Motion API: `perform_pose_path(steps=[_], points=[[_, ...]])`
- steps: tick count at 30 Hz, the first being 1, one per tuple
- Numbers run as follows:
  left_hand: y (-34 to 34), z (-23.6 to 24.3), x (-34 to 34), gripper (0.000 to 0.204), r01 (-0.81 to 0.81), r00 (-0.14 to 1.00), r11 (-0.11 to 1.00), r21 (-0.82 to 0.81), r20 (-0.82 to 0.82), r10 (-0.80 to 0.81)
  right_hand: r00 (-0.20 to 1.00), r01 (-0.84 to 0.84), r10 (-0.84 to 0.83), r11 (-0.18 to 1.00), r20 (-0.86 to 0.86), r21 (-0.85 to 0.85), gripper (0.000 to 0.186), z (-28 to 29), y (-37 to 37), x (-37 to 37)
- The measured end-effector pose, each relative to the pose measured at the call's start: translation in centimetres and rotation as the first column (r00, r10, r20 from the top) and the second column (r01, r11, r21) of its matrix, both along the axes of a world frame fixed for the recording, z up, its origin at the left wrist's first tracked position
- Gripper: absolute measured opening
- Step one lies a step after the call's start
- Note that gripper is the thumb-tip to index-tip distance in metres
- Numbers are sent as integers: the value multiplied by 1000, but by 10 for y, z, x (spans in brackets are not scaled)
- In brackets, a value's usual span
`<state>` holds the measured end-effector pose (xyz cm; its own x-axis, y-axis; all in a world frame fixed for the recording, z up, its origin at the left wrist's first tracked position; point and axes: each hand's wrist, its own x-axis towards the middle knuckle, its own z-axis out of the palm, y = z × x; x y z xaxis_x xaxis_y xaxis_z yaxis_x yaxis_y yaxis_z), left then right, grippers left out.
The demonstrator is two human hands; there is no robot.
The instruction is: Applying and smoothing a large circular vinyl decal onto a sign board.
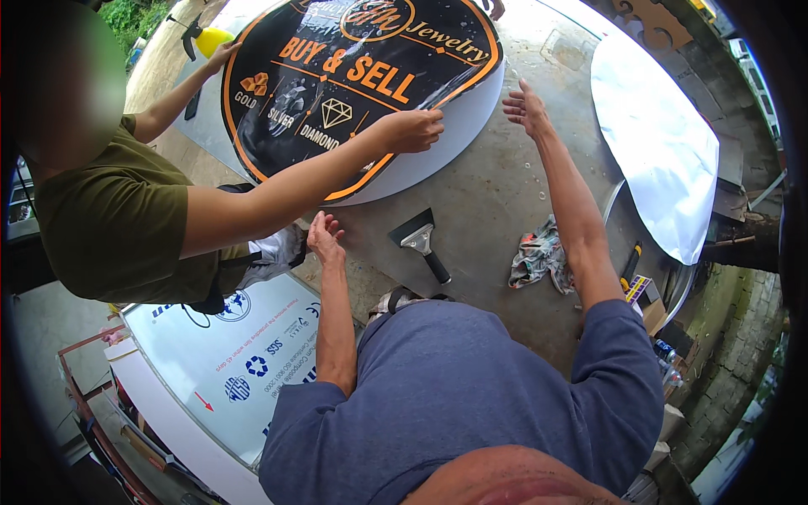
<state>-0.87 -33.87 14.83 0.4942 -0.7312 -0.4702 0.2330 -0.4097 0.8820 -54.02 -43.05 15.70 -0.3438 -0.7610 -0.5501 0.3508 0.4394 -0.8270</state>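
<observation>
A glossy black sign sheet [278,151] with orange lettering and border lies over a round white board [471,126] on the table. My right hand [526,111] is raised beside the board's right edge, fingers apart, holding nothing. Below the sheet's lower edge, my left hand [325,237] is held up with loosely curled, parted fingers and nothing in it. A co-worker in an olive shirt grips the sheet's edges with both hands, one hand [412,130] at the lower right. A black-bladed squeegee [418,241] rests on the table between my arms.
A crumpled rag [539,257] lies by my right forearm. A white sheet [656,143] covers the table's right side. A yellow spray bottle [210,40] stands far left. Printed panel [244,362] leans at lower left. Part of another hand [495,8] shows at the far edge.
</observation>
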Motion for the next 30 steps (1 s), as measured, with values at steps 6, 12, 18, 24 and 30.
perform_pose_path(steps=[6, 12, 18, 24, 30], points=[[14, 18, -13, 45, 105, 983, 993, 61, -155, -94, 986, 112, -134, 974, 101, 198, 82, 8, -117, -7], [7, 38, -28, 81, 183, 925, 971, 156, -362, -116, 998, 21, -18, 998, -59, 63, 83, 38, -182, 1], [-23, 54, -39, 92, 184, 861, 965, 187, -505, -66, 938, -19, 17, 1000, -346, -1, 53, 71, -235, -10], [-33, 55, -30, 87, 124, 812, 970, 209, -583, 22, 954, -28, 11, 998, -299, -53, 19, 88, -244, 4], [-51, 49, -21, 77, 22, 757, 980, 199, -643, 114, 950, 21, -45, 997, -308, -80, 15, 106, -244, -6]])
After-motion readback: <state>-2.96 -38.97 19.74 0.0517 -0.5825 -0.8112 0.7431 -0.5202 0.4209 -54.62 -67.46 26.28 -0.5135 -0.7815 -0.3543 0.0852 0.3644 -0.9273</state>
